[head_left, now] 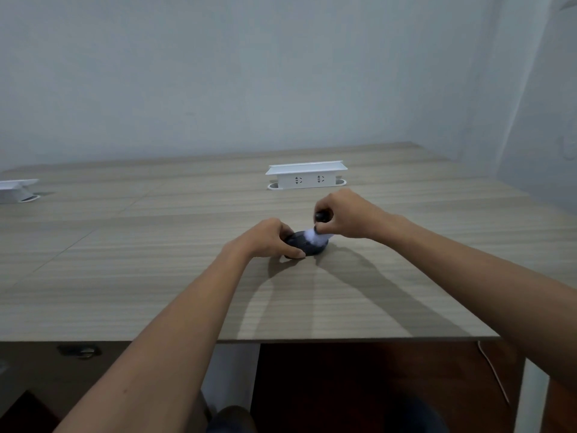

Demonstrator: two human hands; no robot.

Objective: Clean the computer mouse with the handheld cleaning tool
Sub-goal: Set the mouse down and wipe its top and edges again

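Note:
A dark grey computer mouse (307, 246) lies on the wooden desk (156, 245) near its middle. My left hand (268, 239) grips the mouse from its left side, thumb along the near edge. My right hand (343, 217) holds a small cleaning brush (317, 234) with a black handle and white bristles. The bristles rest on the top of the mouse. Part of the mouse is hidden under my left fingers and the bristles.
A white pop-up socket box (307, 176) stands on the desk behind the hands. A second white box (15, 190) sits at the far left edge. The desk's front edge runs close to me, with a white cable (493, 373) hanging below on the right.

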